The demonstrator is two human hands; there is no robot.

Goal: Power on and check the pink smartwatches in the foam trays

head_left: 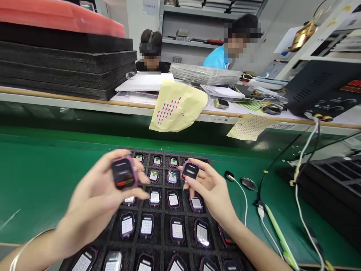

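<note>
- The left hand (94,201), nearest, is curled partway round the left watch (123,172), thumb beneath and fingers above, fingertips spread apart past its right side. With such an edge grip, the watch could slip if the fingers relax.
- That watch sits between thumb and fingers, tilted with its lit screen facing the wearer, and appears lifted above the tray's left side; the height cannot be told.
- The right hand (213,190) is drawn into a pinch on the right watch (190,170), its thumb at the lower edge of the screen. The thumb might press the screen by accident, or the small hold might let the watch twist loose.
- This watch lies at the fingertips, left of the palm, seemingly above the tray's right columns. A lower finger hangs near a seated watch (196,203) and could knock it; touching or apart, I cannot tell.
- The tray (162,235) below holds rows of similar watches in compartments. A dropped one could strike those screens, and the right forearm, passing over the near right corner, might brush them.
- On the desk (42,162), right of the tray, a white cable (246,203) could catch the right arm if it swings outward.
- Farther off, a yellow sheet (176,107) overhangs the ledge, well apart from both hands.
</note>
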